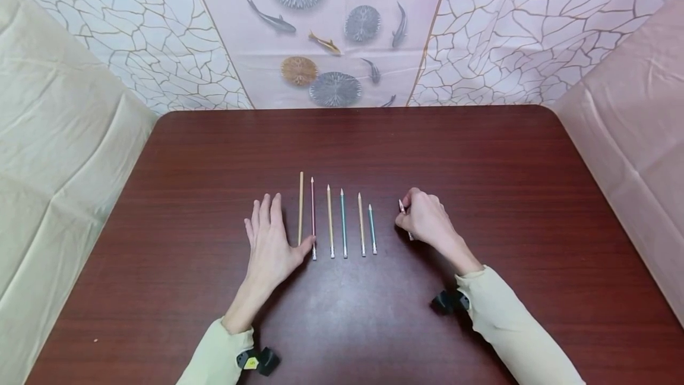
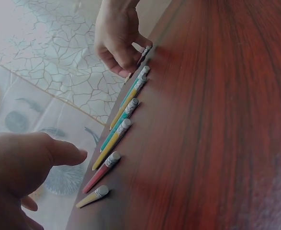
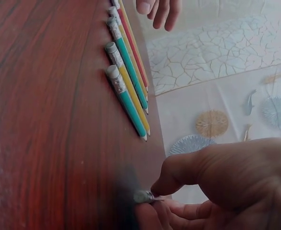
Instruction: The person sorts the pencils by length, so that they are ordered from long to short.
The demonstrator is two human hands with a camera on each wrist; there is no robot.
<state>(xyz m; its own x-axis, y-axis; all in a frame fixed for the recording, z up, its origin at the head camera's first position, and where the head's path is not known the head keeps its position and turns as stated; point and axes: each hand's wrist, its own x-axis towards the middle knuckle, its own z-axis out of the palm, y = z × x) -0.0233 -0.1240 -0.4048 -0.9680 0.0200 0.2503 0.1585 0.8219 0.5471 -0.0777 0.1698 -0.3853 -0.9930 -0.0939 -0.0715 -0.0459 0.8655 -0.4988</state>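
Several pencils lie side by side, eraser ends toward the person: a long yellow pencil, a red pencil, a yellow one, a teal pencil, another yellow one and a shorter teal pencil. My left hand is spread just left of the row, its thumb tip by the red pencil's lower part; whether it touches is unclear. To the right of the row, my right hand pinches a short pencil between thumb and fingers. In the right wrist view its white eraser shows; the fingers hide most of its body.
The dark red-brown wooden table has rounded far corners. Behind it hangs a patterned cloth, with pale fabric at the left and more fabric at the right. A tiny pale speck lies at the table's near left.
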